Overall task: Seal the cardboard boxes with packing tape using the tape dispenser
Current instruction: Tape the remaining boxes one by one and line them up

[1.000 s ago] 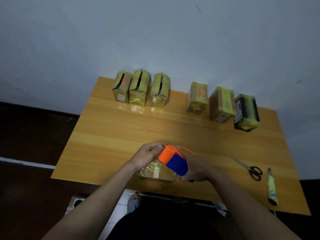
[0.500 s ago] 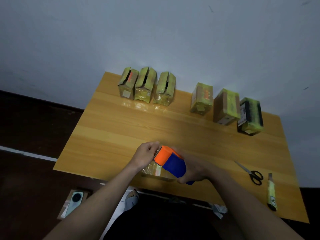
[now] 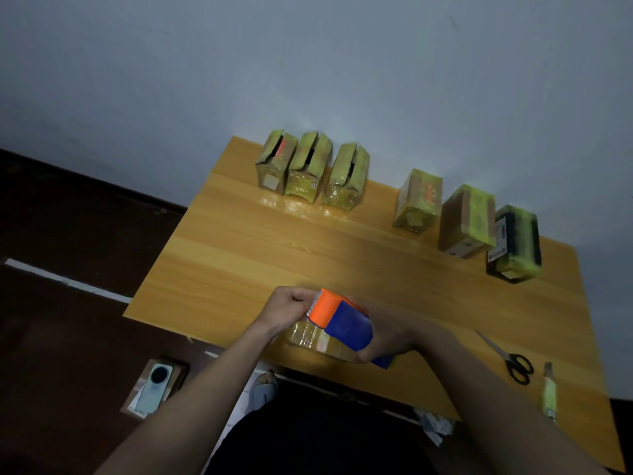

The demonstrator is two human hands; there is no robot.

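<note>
Down on the floor at the far left lies a phone (image 3: pixel 153 388) on a small carton, beside the bench (image 3: pixel 239 255). Then, at the far edge of the bench, three open boxes (image 3: pixel 310 168) stand close together in a row, their top flaps not yet closed. Near the front edge, the left hand (image 3: pixel 286 308) has its fingers curled and pinches at the toothed end of the tape dispenser (image 3: pixel 342 320); what exactly is between the fingertips I cannot tell. This dispenser is orange and blue, and it sits on top of a small box (image 3: pixel 310 335) wrapped in shiny tape, which rests on the bench close to the person. The right hand (image 3: pixel 385 337) grips the blue body of the dispenser from the right side, fingers wrapped under it. Further right, at the far edge, three sealed boxes (image 3: pixel 467 217) stand in a line, a little apart from each other. Near the right front corner lie scissors (image 3: pixel 510 358) with black handles and, just beside them, a utility knife (image 3: pixel 549 392).
</note>
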